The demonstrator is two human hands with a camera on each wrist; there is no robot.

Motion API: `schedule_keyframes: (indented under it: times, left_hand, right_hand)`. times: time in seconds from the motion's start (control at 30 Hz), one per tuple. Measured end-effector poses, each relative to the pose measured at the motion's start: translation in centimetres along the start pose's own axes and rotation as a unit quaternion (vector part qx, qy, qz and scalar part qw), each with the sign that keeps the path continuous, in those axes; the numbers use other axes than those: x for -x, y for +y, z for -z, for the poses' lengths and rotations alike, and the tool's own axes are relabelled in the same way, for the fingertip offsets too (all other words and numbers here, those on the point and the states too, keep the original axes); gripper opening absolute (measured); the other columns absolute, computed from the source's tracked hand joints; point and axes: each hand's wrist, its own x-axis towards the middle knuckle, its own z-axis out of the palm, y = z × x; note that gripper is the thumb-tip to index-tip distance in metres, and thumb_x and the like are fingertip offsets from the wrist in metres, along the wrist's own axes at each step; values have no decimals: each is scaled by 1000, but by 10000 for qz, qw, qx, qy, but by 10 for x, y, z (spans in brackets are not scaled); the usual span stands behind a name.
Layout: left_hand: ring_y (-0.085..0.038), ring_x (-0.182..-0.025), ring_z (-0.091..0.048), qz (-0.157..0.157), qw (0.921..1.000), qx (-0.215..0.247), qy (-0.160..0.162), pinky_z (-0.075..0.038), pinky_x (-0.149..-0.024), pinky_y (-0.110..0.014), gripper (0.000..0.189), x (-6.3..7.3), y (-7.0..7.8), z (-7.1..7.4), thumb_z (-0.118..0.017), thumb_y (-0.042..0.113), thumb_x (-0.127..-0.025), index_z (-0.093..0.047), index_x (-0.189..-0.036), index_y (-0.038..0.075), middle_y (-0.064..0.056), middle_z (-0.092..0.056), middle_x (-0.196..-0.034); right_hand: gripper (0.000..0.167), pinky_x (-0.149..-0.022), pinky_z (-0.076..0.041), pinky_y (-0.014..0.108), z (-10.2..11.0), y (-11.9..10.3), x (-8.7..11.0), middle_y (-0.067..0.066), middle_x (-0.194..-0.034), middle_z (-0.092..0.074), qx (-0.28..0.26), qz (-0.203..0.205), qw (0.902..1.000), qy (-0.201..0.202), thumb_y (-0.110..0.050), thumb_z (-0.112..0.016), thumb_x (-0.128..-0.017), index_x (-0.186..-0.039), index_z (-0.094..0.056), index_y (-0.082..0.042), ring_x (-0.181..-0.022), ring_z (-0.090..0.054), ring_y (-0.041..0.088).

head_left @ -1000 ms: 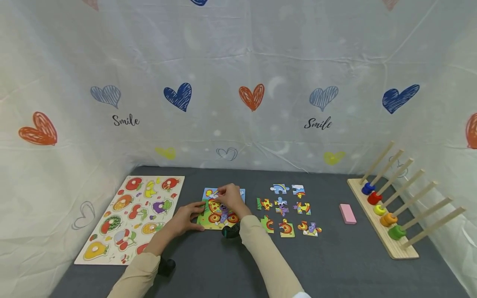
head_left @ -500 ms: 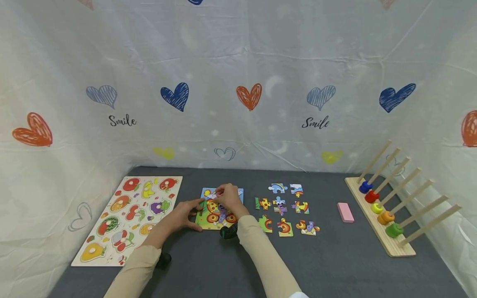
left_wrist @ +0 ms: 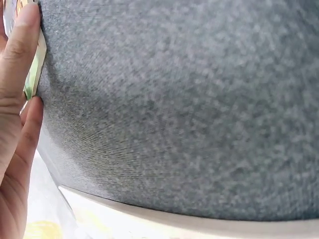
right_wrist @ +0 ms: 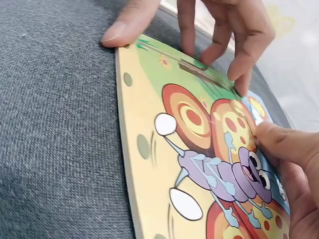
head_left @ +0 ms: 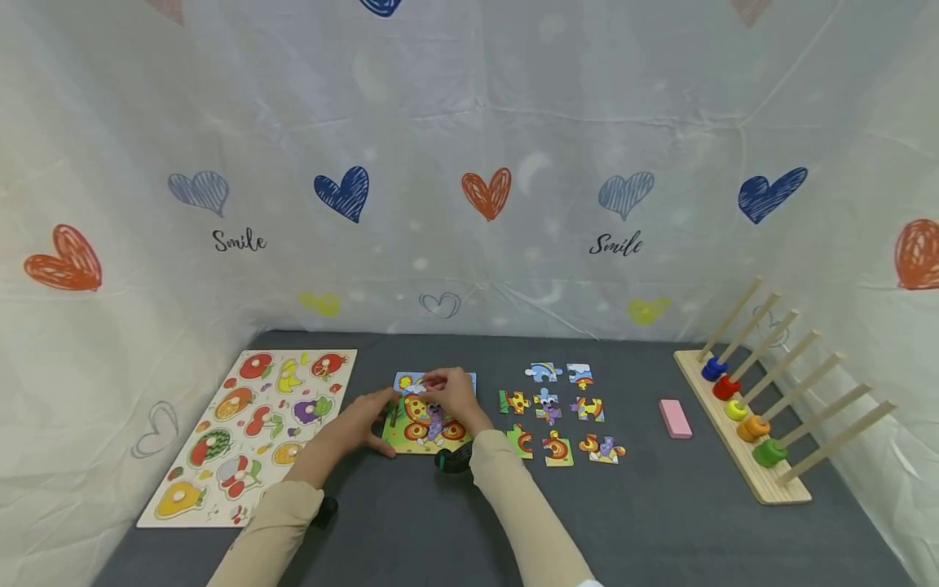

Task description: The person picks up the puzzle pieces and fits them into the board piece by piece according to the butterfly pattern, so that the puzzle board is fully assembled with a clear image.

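A square butterfly puzzle board (head_left: 418, 445) lies flat at the table's middle. My left hand (head_left: 361, 421) holds its left side; in the right wrist view the left thumb (right_wrist: 132, 25) sits on the near corner and a fingertip presses higher up. My right hand (head_left: 456, 393) bends over the board's top part, thumb and fingers pinched near the printed sun and cloud, apparently on a puzzle piece that they mostly hide. In the left wrist view, left fingers (left_wrist: 20, 55) touch the board's edge. Several loose jigsaw pieces (head_left: 547, 406) lie in rows right of the board.
A fruit-picture board (head_left: 282, 444) lies at the left. Farther right are a pink block (head_left: 675, 418) and a wooden peg stand (head_left: 763, 473) with coloured rings on upright pegs. A white curtain (head_left: 543, 122) printed with hearts hangs behind the table.
Both hands stay at the butterfly board, the right fingers shifting only slightly over its top. The whole head view has drifted a little, with the loose pieces in the same arrangement.
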Motion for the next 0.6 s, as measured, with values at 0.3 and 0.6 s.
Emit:
schedule_keyframes:
  times: [0.3, 0.6]
  left_hand:
    - [-35, -103, -60, 109, 9999, -78, 33, -52, -85, -43, 77, -2, 2, -5, -90, 24, -64, -48, -122, -3, -19, -58, -115]
    - [-34, -102, -61, -27, 9995, -168, 263, -51, -86, -46, 74, 0, -7, -4, -90, 29, -62, -55, -119, -2, -20, -60, -120]
  right_hand:
    - [30, -77, -55, 29, 10, 6, 7, 19, -108, -67, -638, 170, 9975, -264, -5, -69, -88, -116, -65, 6, -96, -66, 30]
    - [40, -88, -53, 40, 56, 15, 10, 30, -121, -59, -1590, 366, 9836, -774, -2, -64, -90, -126, -54, 13, -109, -61, 34]
